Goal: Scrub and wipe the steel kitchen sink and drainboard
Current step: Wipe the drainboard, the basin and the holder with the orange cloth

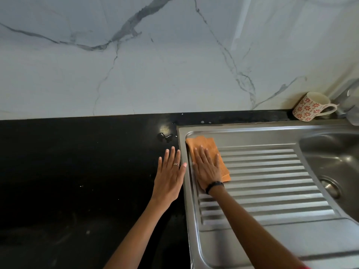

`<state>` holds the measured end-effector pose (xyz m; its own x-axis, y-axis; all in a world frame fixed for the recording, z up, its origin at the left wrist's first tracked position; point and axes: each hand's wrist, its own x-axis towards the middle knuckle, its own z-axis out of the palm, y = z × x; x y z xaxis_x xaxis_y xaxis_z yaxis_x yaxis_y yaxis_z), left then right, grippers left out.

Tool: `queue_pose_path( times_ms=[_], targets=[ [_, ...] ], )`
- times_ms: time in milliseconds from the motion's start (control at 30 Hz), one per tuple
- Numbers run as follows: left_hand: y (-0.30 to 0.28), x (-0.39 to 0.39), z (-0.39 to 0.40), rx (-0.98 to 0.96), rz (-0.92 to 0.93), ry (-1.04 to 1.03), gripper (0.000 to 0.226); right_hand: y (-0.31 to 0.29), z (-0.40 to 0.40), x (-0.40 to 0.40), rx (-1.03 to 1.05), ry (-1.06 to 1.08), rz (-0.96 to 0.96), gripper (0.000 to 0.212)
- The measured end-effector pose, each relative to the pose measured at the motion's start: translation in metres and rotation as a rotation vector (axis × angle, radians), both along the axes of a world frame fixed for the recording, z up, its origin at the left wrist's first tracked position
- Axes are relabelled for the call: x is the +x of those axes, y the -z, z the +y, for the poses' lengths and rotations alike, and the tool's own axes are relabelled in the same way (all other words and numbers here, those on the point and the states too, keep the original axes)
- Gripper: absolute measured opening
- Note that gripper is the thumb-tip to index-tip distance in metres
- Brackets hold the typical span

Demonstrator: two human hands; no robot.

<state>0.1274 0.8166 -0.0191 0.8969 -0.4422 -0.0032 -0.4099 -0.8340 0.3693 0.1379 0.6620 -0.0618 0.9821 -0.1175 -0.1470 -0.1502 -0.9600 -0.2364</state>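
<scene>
Cloth [208, 150], orange, folded: pressed flat under right hand [206, 169] onto drainboard [272, 177] corner for wiping. Left hand [169, 175] spread flat, empty, seemingly braced on countertop [77, 171].

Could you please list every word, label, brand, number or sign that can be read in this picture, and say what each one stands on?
There is no readable text in this view.
The mug bears only a red flower pattern, no words.
The orange cloth under the right hand shows no label.
The steel drainboard shows no brand mark.
The dark band on the right wrist is too small to show any marking.
</scene>
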Motion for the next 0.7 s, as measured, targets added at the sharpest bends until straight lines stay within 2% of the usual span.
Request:
queue_pose_path(
  times_ms=[167, 267, 300, 433, 567, 700],
  targets=[
    [0.005, 0.005, -0.007, -0.062, 0.095, 0.003, 0.088, 0.004, 0.002, 0.006, -0.089, -0.01, 0.002, 0.081],
    [0.006, 0.014, -0.018, -0.109, 0.116, 0.02, 0.087, 0.006, 0.001, 0.018, -0.118, -0.006, 0.055, 0.065],
    [0.007, 0.015, -0.02, -0.085, 0.1, 0.03, 0.087, 0.006, 0.0, 0.023, -0.126, -0.014, 0.065, 0.058],
    [0.007, 0.02, -0.026, 0.036, -0.021, 0.011, 0.081, -0.001, -0.006, 0.056, -0.08, -0.043, 0.07, 0.057],
    [0.008, 0.014, -0.026, 0.157, 0.024, -0.027, 0.076, 0.002, -0.015, 0.073, -0.076, -0.095, 0.052, 0.057],
    [0.014, -0.002, -0.033, 0.173, 0.057, -0.069, 0.066, 0.001, -0.018, 0.068, -0.032, -0.131, 0.014, 0.057]
  ],
)
